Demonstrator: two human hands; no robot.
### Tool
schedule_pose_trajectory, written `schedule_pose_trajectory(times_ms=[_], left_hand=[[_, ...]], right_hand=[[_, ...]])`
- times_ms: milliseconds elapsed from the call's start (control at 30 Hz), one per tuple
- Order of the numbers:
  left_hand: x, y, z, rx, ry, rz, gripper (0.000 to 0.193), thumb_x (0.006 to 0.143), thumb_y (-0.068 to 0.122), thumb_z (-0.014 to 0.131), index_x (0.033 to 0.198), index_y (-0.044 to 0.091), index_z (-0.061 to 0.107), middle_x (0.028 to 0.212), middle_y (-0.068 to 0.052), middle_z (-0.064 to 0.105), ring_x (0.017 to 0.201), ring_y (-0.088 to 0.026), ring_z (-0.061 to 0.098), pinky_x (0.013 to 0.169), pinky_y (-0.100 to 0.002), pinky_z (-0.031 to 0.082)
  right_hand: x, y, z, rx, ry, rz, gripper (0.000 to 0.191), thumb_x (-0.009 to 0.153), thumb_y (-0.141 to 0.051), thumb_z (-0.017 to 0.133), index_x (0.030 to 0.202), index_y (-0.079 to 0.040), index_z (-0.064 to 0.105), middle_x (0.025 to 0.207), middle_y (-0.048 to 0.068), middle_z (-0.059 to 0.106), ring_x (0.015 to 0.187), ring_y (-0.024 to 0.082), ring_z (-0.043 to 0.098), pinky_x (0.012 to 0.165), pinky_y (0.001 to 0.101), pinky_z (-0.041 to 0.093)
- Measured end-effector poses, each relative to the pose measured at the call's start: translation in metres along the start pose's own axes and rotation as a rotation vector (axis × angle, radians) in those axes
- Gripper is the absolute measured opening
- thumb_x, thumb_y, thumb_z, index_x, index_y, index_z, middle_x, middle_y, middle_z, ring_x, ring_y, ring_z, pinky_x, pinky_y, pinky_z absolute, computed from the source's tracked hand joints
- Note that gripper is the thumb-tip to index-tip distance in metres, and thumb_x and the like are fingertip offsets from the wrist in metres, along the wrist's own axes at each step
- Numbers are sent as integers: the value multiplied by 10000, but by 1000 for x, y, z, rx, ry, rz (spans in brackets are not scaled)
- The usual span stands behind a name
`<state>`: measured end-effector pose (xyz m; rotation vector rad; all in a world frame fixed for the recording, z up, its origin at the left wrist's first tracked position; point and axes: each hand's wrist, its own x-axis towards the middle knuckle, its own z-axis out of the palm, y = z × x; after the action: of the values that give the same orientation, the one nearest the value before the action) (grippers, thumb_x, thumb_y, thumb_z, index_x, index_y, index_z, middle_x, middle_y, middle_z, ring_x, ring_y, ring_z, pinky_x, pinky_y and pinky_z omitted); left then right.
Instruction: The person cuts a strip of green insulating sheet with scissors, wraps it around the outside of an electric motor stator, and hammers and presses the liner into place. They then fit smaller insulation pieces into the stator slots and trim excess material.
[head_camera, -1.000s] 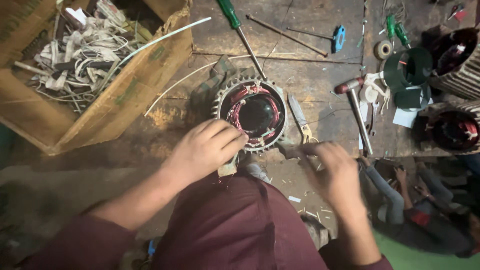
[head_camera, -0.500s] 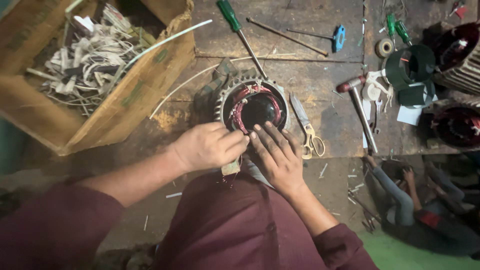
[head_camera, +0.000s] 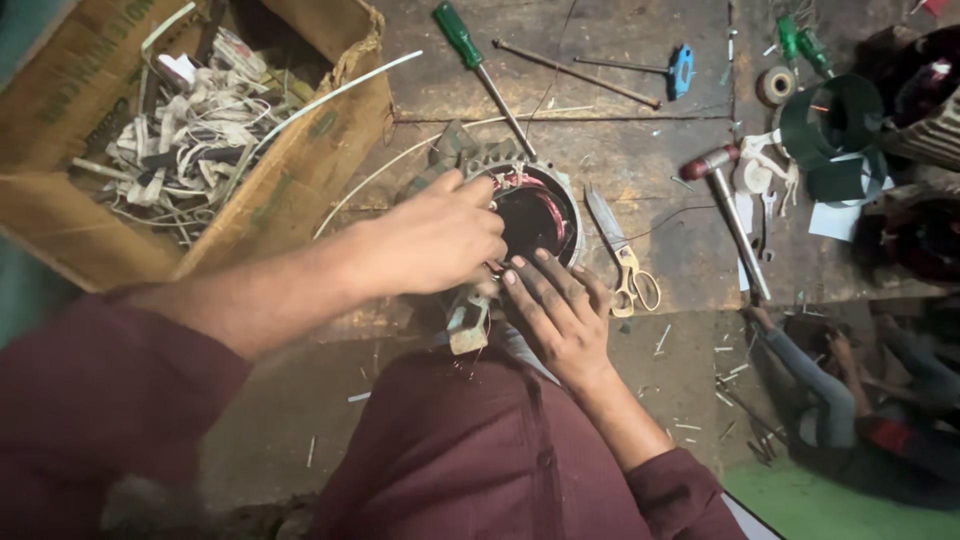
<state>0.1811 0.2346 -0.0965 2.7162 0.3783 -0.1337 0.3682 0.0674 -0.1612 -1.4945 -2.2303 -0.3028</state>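
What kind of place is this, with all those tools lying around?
Probably a small workshop for fixing electric motors. Both hands work on a round motor stator with copper windings, on a worn wooden bench strewn with a screwdriver, hammer and scissors.

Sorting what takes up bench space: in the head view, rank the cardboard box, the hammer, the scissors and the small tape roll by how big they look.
1. Cardboard box, by far the largest.
2. Hammer.
3. Scissors, close to the hammer in length, so that order is unsure.
4. Small tape roll, smallest.

Left hand (head_camera: 430, 240) and right hand (head_camera: 560, 310) side by side
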Motion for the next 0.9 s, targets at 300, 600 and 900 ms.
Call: schedule_pose_trajectory(times_ms=[300,600,900], left_hand=[[7,-5,12,31,185,43,206,738,341,762,839,162,772,874,-1,656,1015,-258,559,821,-444,429],[5,-1,11,213,107,36,202,713,301,670,862,180,734,911,13,635,1005,-222,584,789,-386,459],[-5,3,9,246,180,-1,104,828,202,640,878,199,731,935,24,651,1026,-209,595,849,-392,459]], right_hand=[[-4,1,7,43,44,40,317,995,-299,686,1288,-181,706,1374,13,679,1308,184,614,1064,431,302],[-4,2,5,100,17,50,364,979,-292,669,1310,-144,701,1355,31,697,1284,194,629,1013,408,320],[-3,6,0,180,-39,90,508,941,-380,752,1384,-155,647,1434,23,648,1379,217,581,1120,414,375]])
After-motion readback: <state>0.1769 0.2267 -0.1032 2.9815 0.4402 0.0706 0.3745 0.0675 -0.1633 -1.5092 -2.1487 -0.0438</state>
